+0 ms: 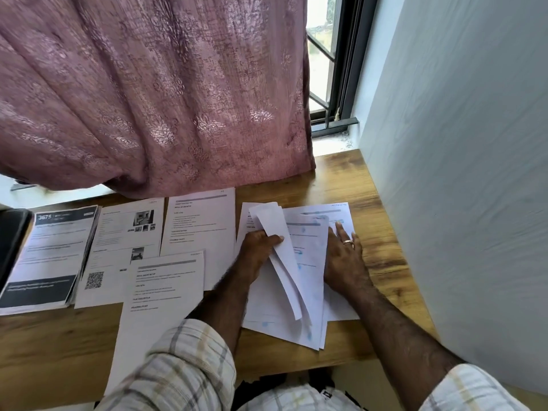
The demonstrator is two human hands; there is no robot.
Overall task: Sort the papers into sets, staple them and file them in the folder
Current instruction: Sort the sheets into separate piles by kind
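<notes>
Head view, unsorted pile: we see the loose papers (305,280) fanned on the wooden surface (382,262) straight ahead, long axis running away from us and leaning slightly to the left.
Head view, left hand: our left hand (259,247) is curled on a few lifted sheets (281,250), thumb on top, peeling them up off the pile.
Head view, right hand: our right hand (345,256) lies flat, fingers straight, pressing the pile's right half down; the two hands are apart, with the raised sheets between them.
Head view, sorted sets: four stacks sit well to the left, from the dark-headed leaflets (47,256) to the near sheet (160,295), so we judge the left hand is the nearer one to carry sheets across.
Head view, hidden: the print is too blurred to tell which set the lifted sheets belong to; a dark object (12,238) is cut off at the left edge; we see no stapler.
</notes>
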